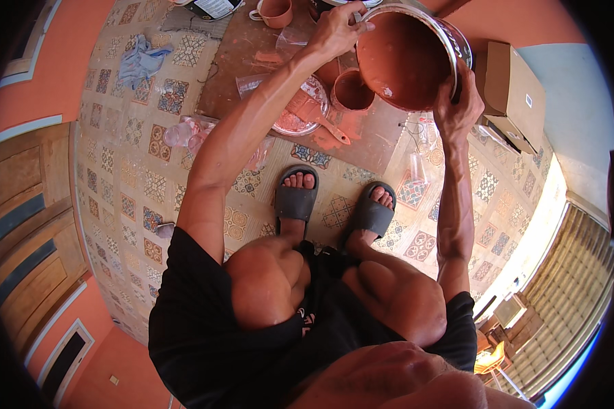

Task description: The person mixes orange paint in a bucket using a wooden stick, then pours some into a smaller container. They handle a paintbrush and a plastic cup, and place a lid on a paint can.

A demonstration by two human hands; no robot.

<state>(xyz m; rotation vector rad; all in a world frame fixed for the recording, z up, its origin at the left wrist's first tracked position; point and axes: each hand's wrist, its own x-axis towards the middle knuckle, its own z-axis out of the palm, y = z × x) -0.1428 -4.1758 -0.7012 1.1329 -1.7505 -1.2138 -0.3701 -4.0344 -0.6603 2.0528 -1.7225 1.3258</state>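
Head view: bucket [408, 60], underside hidden

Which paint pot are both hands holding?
The big, tilted bucket with the whitish rim: left hand at one side, right hand at the other. The small round pot and handled mug are untouched.

Tilts at the right edge of the brown board [377, 148] as a round, open bucket [411, 60], pale-rimmed, dark outside and coated brick-red across its visible inside.

Bucket [450, 43] looks plastic w/ smooth, glossy paint [409, 61] inside; box [518, 95] matt cardbd, rag [142, 63] cloth, door [53, 153] wood
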